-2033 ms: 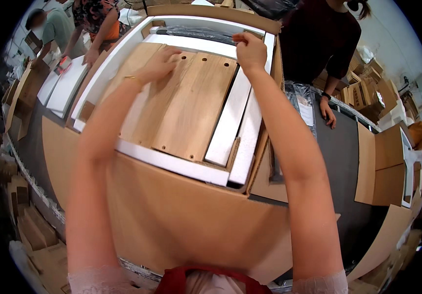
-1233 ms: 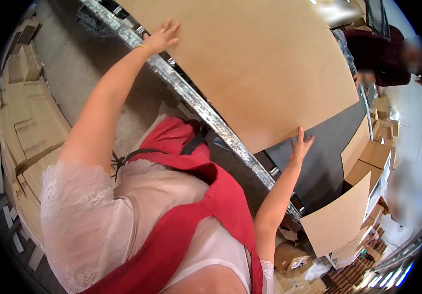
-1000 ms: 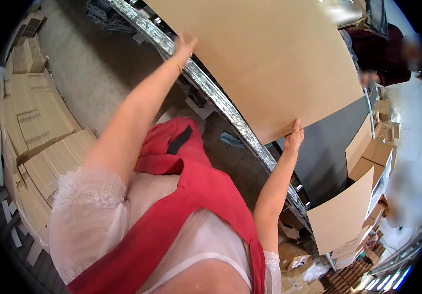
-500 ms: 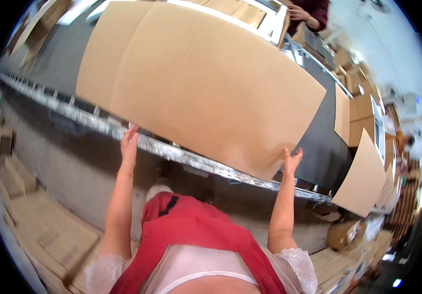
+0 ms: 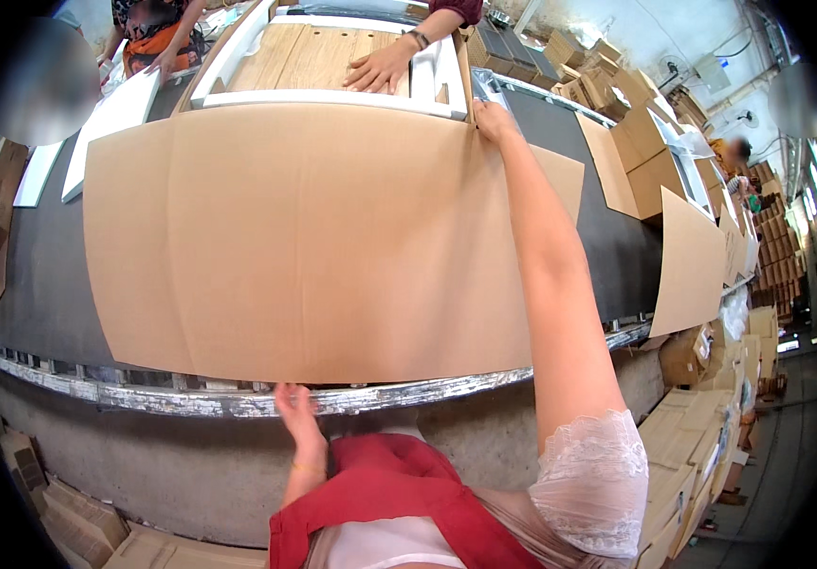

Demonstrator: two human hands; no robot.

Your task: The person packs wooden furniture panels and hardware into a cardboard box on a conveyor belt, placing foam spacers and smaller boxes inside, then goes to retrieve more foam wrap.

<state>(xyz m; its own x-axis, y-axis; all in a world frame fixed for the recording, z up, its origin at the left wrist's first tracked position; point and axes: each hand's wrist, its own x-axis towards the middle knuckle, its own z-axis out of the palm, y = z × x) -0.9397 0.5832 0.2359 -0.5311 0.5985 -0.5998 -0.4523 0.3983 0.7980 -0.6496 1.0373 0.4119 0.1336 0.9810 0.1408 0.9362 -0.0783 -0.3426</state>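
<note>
Cardboard, one large flat sheet (image 5: pixel 313 237), lay spread on the dark belt surface (image 5: pixel 38 275), its long axis running left to right across the person's front and its near edge overhanging the belt's metal rail (image 5: pixel 190 398). Both hands worked that sheet from opposite edges. At the near edge, about midway along, the left hand (image 5: pixel 296 410) came up from below, fingers (image 5: pixel 285 394) straight and close together, tips touching the underside of the overhang rather than closed round it. At the far edge, toward the sheet's right corner, the right hand (image 5: pixel 492 121) reached across on a fully stretched arm; its fingers curled over that edge, though how firmly they gripped cannot be told. So the sheet lay between the two hands, the left much nearer the body. Beyond the sheet's far edge, touching it, sat a white-framed tray of wooden panels (image 5: pixel 332 57), with another person's hand (image 5: pixel 380 71) flat on it. To the sheet's right stood more cardboard flaps (image 5: pixel 688 256).
</note>
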